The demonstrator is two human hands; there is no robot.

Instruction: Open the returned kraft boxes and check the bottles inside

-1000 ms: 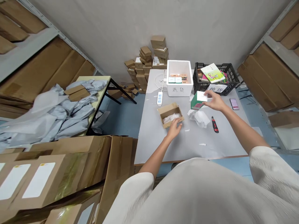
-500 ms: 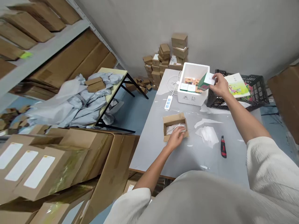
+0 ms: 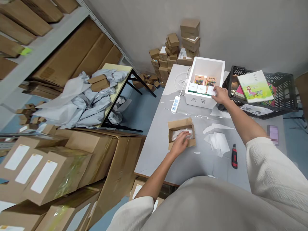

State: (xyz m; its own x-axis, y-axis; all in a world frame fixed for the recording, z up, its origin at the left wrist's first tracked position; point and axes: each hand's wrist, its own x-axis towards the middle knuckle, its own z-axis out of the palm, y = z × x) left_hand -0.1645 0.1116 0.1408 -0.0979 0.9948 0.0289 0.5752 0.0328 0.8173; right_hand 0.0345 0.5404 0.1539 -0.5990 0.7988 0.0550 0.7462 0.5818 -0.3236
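Note:
My right hand (image 3: 220,95) reaches over the front right corner of a white foam box (image 3: 202,102), its fingers on a small green box with a white top (image 3: 210,90). That small box sits in a row beside two alike, with orange boxes (image 3: 199,79) behind them. My left hand (image 3: 180,143) lies over the near side of an open cardboard box (image 3: 179,123), fingers slightly spread. White wrapping material (image 3: 176,133) shows inside this carton. To its right are a crumpled white sheet (image 3: 218,143) and a red and black box cutter (image 3: 234,157).
A black plastic crate (image 3: 285,86) with books, a green and white one (image 3: 256,86) on top, stands at the right. A power strip (image 3: 175,104) lies left of the foam box. Stacked cartons (image 3: 190,29) stand by the wall; large cartons (image 3: 96,160) fill the left.
My right hand has lowered the small green and white box from above the foam box into the front row inside it. My left hand stays at the carton. The view has shifted slightly.

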